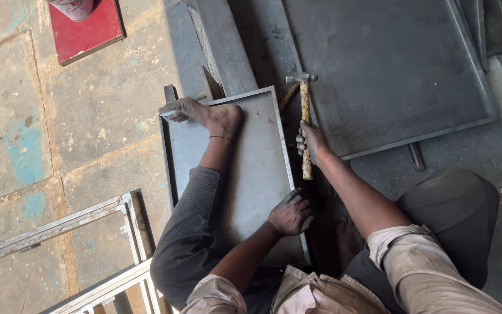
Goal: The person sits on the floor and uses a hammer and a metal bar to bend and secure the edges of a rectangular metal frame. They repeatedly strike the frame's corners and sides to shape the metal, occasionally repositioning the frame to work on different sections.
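1. Here, nearest the camera, the left hand [289, 213] rests with curled fingers on the right edge of a small grey metal tray [251, 174], pressing down on it rather than closing around anything.
2. Just right of that hand, across a dark gap, a bare foot [348, 238] sits in shadow under the right forearm.
3. Beyond the left hand, the right hand [312, 142] is closed around the handle of a hammer [305, 116], gripping it low on the shaft, with the yellowish patterned handle running away from the hand to a metal head at the far end.
4. The hammer lies just beside the tray's right rim, between it and a larger dark metal sheet [390, 64] that spreads out to the right of the right hand.
5. To the left of the right hand, the other bare foot [204, 113] is planted on the tray's far left corner, toes over the rim.
6. Left of both hands, pale metal frames [59, 229] lie on the stained concrete floor [88, 110].
7. Farthest off, beyond the foot, a red board [85, 29] lies on the floor with a round container standing on it.
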